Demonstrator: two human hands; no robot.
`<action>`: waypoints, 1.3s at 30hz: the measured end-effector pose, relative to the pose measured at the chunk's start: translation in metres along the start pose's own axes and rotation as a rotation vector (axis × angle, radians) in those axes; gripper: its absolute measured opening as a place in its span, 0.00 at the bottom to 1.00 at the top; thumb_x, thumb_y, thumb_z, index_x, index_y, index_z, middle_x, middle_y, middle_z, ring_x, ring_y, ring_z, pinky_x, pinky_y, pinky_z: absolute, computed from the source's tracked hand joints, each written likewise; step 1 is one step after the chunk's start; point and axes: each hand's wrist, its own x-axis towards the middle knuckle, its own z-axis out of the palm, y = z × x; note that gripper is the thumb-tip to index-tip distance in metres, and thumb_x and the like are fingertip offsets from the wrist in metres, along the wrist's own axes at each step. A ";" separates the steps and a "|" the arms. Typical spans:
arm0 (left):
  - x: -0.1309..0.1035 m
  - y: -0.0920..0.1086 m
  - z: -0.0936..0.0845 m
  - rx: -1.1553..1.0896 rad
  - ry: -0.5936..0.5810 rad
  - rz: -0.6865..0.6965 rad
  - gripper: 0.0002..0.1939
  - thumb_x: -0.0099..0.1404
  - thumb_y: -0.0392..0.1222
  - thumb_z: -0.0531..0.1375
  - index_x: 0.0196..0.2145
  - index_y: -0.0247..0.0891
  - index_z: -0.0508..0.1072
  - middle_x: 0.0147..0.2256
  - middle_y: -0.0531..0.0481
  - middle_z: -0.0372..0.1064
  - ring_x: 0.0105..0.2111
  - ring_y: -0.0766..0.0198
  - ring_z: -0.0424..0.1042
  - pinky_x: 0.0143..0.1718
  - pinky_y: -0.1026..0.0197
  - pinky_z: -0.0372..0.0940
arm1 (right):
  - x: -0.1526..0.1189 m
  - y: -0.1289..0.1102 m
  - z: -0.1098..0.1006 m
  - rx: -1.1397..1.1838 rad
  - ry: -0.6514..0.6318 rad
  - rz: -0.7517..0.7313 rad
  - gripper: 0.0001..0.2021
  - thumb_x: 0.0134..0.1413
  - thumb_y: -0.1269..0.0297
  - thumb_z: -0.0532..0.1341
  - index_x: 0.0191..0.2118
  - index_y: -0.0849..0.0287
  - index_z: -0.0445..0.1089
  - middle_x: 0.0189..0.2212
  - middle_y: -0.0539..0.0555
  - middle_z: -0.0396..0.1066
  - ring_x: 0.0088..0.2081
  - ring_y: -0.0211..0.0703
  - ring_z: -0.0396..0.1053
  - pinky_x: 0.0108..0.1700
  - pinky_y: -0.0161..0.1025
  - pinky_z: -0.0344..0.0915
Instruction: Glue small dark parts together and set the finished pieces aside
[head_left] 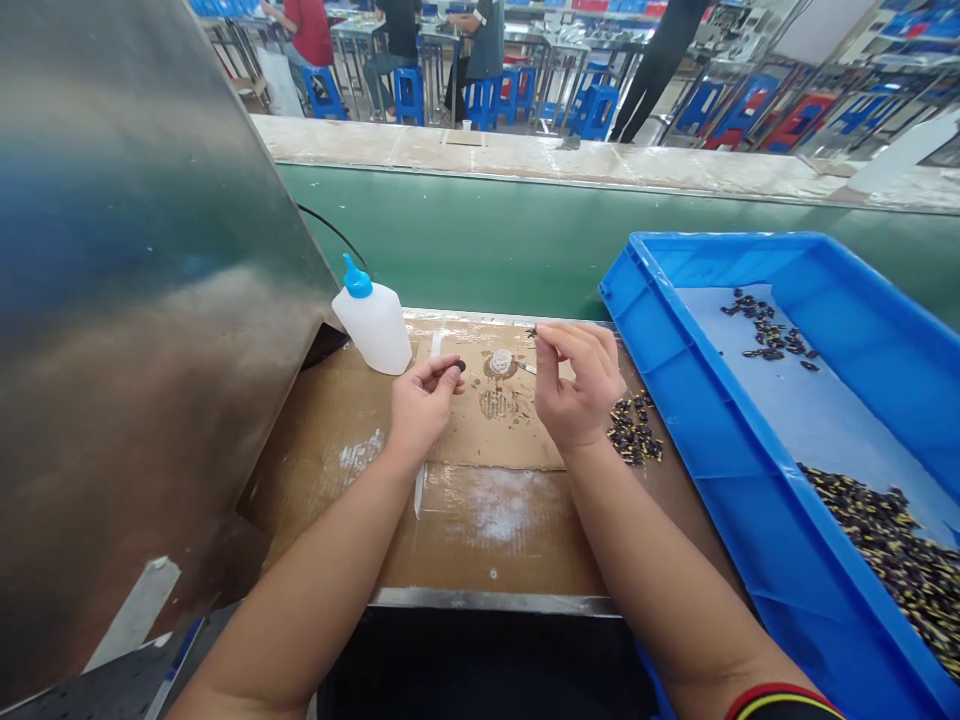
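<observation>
My left hand (426, 402) pinches a small dark round piece (459, 366) over the cardboard sheet (465, 440). Between finger and thumb of my right hand (577, 375) is a tiny dark part (532, 332), too small to name, raised slightly above the board. A small whitish, clear round dish (501, 362) sits on a wet-looking stain between the hands. Beside it lies a thin pointed tool (525, 367), partly covered by my right hand. Several small black-and-yellow parts (636, 430) are heaped just right of my right wrist.
A white squeeze bottle (373, 325) with a blue cap stands at the back left. Along the left rises a large metal panel (150, 300). A blue bin (690, 400) on the right holds many black-and-yellow parts. Behind runs a green ledge (465, 220); people sit beyond it.
</observation>
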 end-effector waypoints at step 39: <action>-0.024 0.036 0.012 -0.545 -0.111 -0.389 0.16 0.45 0.41 0.80 0.30 0.35 0.81 0.35 0.46 0.80 0.34 0.68 0.78 0.38 0.71 0.73 | -0.042 -0.057 -0.019 0.682 -0.179 0.586 0.08 0.63 0.60 0.70 0.47 0.50 0.81 0.42 0.53 0.81 0.42 0.46 0.79 0.47 0.48 0.80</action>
